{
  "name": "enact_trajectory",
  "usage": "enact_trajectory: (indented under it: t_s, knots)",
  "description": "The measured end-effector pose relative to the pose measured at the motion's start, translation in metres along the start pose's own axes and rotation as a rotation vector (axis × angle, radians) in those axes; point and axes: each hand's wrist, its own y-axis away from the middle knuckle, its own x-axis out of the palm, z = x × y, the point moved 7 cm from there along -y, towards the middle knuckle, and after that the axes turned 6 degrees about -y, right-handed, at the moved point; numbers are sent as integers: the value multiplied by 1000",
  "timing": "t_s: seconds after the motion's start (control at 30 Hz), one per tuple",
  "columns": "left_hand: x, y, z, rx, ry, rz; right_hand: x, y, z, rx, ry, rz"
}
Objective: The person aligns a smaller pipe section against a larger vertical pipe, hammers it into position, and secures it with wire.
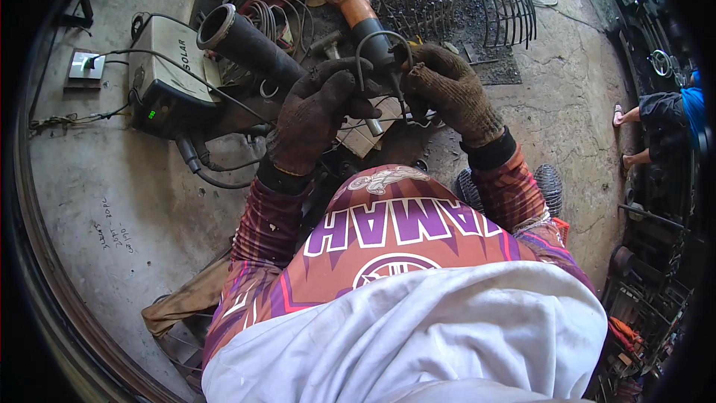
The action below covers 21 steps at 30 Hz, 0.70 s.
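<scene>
Both hands wear dirty brown knit work gloves. Between them is a thin bent metal rod (382,33), curved into an upturned U. My right hand (453,93) pinches the rod's right end, fingers closed. At the rod's left end my left hand (315,108) has its fingers curled around it, thumb side toward the middle. Just beyond the rod lies an angle grinder (356,7) with an orange and dark body and a round disc at its far end. Its cord runs back toward me between my hands. A hammer (328,45) lies beside the grinder, partly hidden.
A wide dark pipe (250,48) slants up left of my left hand. Further left stands a welding machine (173,67) with cables. Curved metal bar grilles (492,0) lie at the far side. Another person's legs (634,116) show at right, near dark machinery (656,254).
</scene>
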Motion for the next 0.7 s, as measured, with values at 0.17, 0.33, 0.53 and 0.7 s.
enact_trajectory:
  t_s: [0.17, 0.33, 0.53, 0.7]
  knots:
    - [-4, 7, 12, -40, -153, -97, 1, 2, -13, 102, 26, 17]
    - [-5, 17, 23, -118, -191, -62, 4, 13, -16, 116, 20, 0]
    - [-10, 20, 30, -103, -197, -94, -24, -5, 10, 8, 149, -84]
    - [-38, 27, 49, -142, -283, -130, -45, -83, 137, -792, 1401, -92]
